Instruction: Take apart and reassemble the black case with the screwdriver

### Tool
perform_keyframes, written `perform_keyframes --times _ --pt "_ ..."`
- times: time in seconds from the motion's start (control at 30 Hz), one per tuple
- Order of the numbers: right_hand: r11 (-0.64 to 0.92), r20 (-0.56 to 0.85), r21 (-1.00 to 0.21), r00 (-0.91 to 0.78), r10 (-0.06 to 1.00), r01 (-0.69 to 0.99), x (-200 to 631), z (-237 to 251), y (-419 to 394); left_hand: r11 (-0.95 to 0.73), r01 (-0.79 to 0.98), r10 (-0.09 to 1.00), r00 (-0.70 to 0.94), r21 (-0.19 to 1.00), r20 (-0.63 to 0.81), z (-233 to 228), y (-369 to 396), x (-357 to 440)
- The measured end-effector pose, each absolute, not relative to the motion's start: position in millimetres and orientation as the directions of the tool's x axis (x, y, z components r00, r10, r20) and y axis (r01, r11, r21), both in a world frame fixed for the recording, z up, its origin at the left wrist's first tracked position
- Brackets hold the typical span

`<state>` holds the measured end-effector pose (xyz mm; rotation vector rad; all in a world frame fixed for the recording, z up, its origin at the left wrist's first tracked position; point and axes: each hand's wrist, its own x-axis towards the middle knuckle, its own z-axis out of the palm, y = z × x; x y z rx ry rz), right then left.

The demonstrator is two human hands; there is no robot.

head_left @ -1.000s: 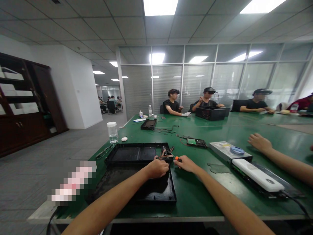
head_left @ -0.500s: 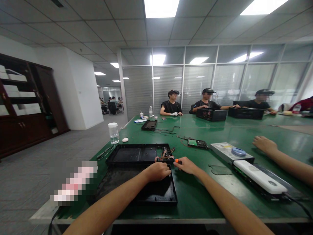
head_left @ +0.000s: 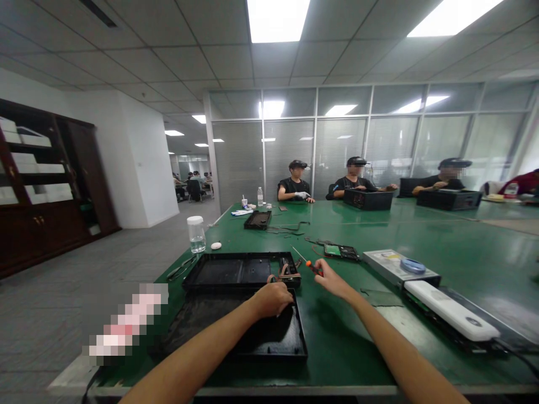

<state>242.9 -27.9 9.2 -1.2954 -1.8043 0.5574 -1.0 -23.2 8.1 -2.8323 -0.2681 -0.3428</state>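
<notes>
The right hand (head_left: pixel 332 279) pinches a small screwdriver with an orange-and-black handle and a thin metal shaft (head_left: pixel 309 265), fingers closed around the handle. The tool's long axis runs from the hand up and to the left, with the tip pointing away from the person toward the far side of the green table (head_left: pixel 421 235). That tip hangs in the air just right of a bundle of reddish and grey wires with a connector (head_left: pixel 285 273), which sits at the right end of the far shallow black plastic tray (head_left: pixel 236 269). The left hand (head_left: pixel 272 297) lies curled, knuckles up, on the far rim of the near shallow black plastic case shell (head_left: pixel 252 328), just below the wire bundle; whether it grips anything under the fingers is hidden. Of the two hands, the left is nearer to the wires, almost touching them, while the right holds the tool slightly apart and to the right. Further right lie a small green circuit board (head_left: pixel 341 251), a flat silver metal drive unit (head_left: pixel 398 268) and a long white plastic cover (head_left: pixel 450 310).
</notes>
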Motion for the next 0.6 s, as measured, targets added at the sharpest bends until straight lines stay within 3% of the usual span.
perform_keyframes --times 0.13,0.23,0.37,0.47,0.6 --pt "0.393 0.354 -0.846 -0.173 0.919 0.360 249.1 22.3 -31.9 -0.933 0.264 0.194 0.942 -0.245 0.275 6.2 -22.5 -1.6" --pt "0.419 0.441 -0.849 -0.006 0.898 0.321 255.0 34.6 -35.1 -0.935 0.303 0.239 0.922 -0.185 0.305 5.8 -22.5 -2.4" --pt "0.455 0.579 -0.783 0.227 0.783 0.424 258.7 38.4 -37.6 -0.936 0.353 0.333 0.882 0.002 0.333 7.4 -22.7 -2.5" --pt "0.481 0.669 -0.685 0.211 0.713 0.547 250.2 33.3 -40.1 -0.917 0.373 0.398 0.847 0.142 0.352 7.6 -22.0 -1.6" --pt "0.492 0.709 -0.572 0.094 0.699 0.656 235.0 28.2 -46.2 -0.884 0.387 0.462 0.807 0.262 0.367 6.3 -21.2 -0.4"
